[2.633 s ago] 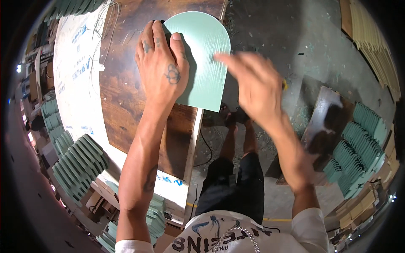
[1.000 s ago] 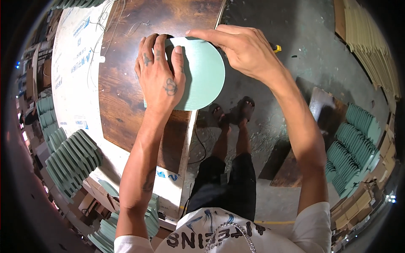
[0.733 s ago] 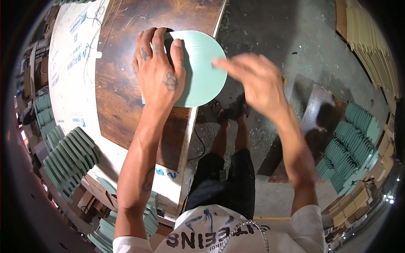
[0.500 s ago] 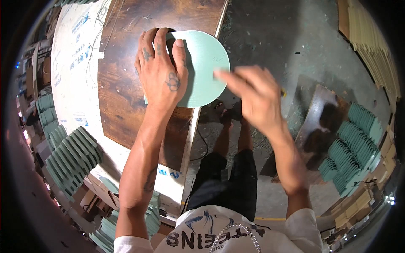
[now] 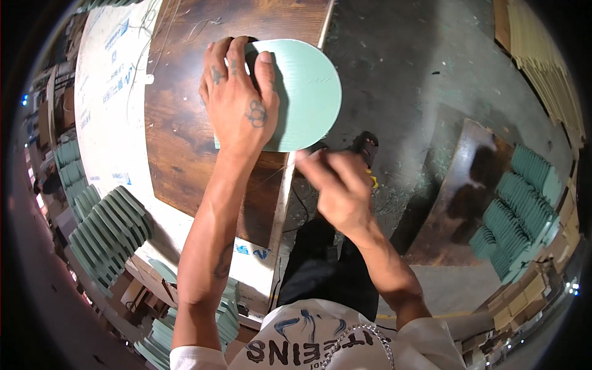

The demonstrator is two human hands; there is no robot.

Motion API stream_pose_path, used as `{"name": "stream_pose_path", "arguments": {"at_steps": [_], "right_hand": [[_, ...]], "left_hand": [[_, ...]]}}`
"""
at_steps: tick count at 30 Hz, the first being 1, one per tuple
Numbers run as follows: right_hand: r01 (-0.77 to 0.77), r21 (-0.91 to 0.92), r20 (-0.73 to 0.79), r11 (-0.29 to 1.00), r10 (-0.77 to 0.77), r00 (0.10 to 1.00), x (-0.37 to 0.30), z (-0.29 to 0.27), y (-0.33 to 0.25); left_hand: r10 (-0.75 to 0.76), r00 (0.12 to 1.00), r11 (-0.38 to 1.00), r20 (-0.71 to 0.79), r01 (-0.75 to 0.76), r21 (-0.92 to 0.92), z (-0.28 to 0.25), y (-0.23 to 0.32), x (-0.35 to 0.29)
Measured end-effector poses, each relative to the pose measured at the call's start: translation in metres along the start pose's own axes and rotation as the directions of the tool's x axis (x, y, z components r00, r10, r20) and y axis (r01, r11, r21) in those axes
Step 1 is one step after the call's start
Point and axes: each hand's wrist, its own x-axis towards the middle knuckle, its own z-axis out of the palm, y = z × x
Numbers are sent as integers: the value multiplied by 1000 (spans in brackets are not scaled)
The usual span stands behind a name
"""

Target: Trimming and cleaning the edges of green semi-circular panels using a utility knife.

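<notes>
A pale green panel [image 5: 308,92], rounded at its right end, lies on the brown wood-grain board and juts past the table's right edge. On its left part rests my left hand [image 5: 240,98], palm down, thumb apart from the fingers, pressing the panel from above. My right hand [image 5: 342,188] hovers off the table edge, just below the panel's lower rim, its fingers curled and blurred. A small yellow-ended thing [image 5: 374,182] shows beside that hand's outer side; the fingers hide most of it.
The wood-grain board [image 5: 185,123] covers part of a white table [image 5: 105,92]. Stacks of green panels stand at left [image 5: 111,234] and on a low board at right [image 5: 518,216]. Green shavings litter the grey floor [image 5: 401,74]. Cardboard sheets [image 5: 546,68] lean at far right.
My right hand has swung down and left, from the panel's rounded right edge to below its lower rim. The panel and my left hand have shifted slightly.
</notes>
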Motion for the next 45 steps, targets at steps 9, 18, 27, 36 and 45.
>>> {"name": "stream_pose_path", "arguments": {"at_steps": [9,18,27,36,45], "right_hand": [[-120,45,-133,992,125,983,40,-5,23],[-242,412,-232,878,358,904,7,7,13],[-208,206,-62,956,225,972,24,-21,-6],[-247,244,-80,938,274,958,56,-48,23],[-71,296,-155,952,121,981,117,-8,67]], "left_hand": [[58,996,998,-71,-57,6,4,1,-2],[-58,998,996,16,59,-73,-9,8,-7],[-237,969,970,64,233,66,-16,22,-25],[256,964,965,69,-250,-80,-15,14,8],[178,980,980,86,-168,-106,-12,13,7]]}}
